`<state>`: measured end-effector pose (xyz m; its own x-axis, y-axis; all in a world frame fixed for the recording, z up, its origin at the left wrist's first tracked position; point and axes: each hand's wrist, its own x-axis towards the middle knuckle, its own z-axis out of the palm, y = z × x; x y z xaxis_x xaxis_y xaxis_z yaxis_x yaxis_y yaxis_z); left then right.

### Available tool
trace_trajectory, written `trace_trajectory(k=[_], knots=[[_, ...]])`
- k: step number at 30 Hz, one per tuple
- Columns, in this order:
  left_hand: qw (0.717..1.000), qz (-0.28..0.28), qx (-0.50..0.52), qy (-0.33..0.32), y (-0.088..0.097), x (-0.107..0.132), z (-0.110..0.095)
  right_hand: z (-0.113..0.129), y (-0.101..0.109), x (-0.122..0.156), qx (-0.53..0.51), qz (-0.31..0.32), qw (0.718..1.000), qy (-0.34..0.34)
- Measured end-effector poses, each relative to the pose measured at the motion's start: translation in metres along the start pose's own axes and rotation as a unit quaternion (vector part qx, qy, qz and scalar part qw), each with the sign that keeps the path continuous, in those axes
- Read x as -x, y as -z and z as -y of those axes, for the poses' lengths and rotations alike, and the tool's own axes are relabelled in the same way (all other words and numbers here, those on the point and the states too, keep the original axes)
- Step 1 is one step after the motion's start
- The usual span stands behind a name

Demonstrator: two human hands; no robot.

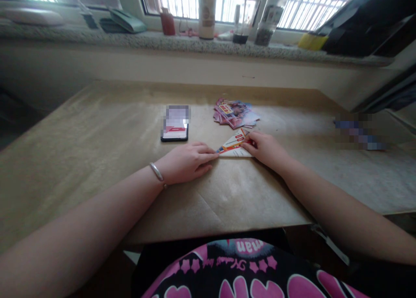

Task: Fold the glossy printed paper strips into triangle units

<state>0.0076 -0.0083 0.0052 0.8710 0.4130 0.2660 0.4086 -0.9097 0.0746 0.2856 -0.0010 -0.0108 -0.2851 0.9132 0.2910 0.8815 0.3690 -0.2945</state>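
A folded printed paper point(232, 144), white with orange, red and blue parts, lies on the table in front of me. Its left end comes to a narrow point. My left hand point(186, 162) rests flat on the tabletop with the fingers stretched out, and its fingertips press on that pointed end. At the paper's right side, my right hand point(264, 148) pinches it between thumb and fingers. The curled right fingers hide part of the paper. Just beyond it lies a fanned pile of colourful printed cards or papers point(235, 114).
A phone point(174, 123) with a lit screen lies beyond my left hand on the beige table point(81, 159). At the far right is a blurred bluish item point(359, 134). Bottles, a glasslike jar point(268, 22) and other items stand on the speckled windowsill point(182, 42).
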Motion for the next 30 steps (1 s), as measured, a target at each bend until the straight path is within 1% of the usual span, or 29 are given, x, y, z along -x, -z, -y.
trace_trajectory(k=[3,4,6,9,11,14,20,23,27,30], knots=[[1.0,-0.004,0.002,-0.005,0.0,0.001,0.0,0.004,0.003,0.003,0.042,-0.042,0.998,0.028],[1.0,-0.005,0.002,-0.006,0.0,0.001,0.0,0.007,0.005,0.004,0.058,-0.057,0.995,0.057],[1.0,-0.003,-0.003,-0.007,0.0,0.001,0.0,0.012,0.008,0.005,0.093,-0.065,0.986,0.125],[1.0,0.005,-0.011,-0.008,0.0,0.001,0.0,0.023,0.011,0.007,0.129,-0.031,0.97,0.205],[1.0,0.006,-0.013,-0.007,0.0,0.001,0.0,0.03,0.011,0.006,0.147,-0.018,0.963,0.225],[1.0,0.008,-0.013,0.0,-0.001,0.001,-0.001,0.04,0.009,0.001,0.159,0.007,0.964,0.212],[1.0,0.008,-0.013,0.008,-0.003,0.001,-0.001,0.054,0.002,-0.008,0.131,0.061,0.981,0.133],[1.0,0.007,-0.009,0.012,-0.003,0.001,-0.002,0.053,-0.002,-0.007,0.111,0.053,0.987,0.105],[1.0,0.006,-0.002,0.017,-0.002,0.001,-0.003,0.047,-0.007,-0.008,0.055,0.05,0.995,0.068],[1.0,-0.001,-0.013,0.018,-0.001,0.0,-0.005,0.04,-0.01,-0.01,0.016,0.054,0.997,0.059]])
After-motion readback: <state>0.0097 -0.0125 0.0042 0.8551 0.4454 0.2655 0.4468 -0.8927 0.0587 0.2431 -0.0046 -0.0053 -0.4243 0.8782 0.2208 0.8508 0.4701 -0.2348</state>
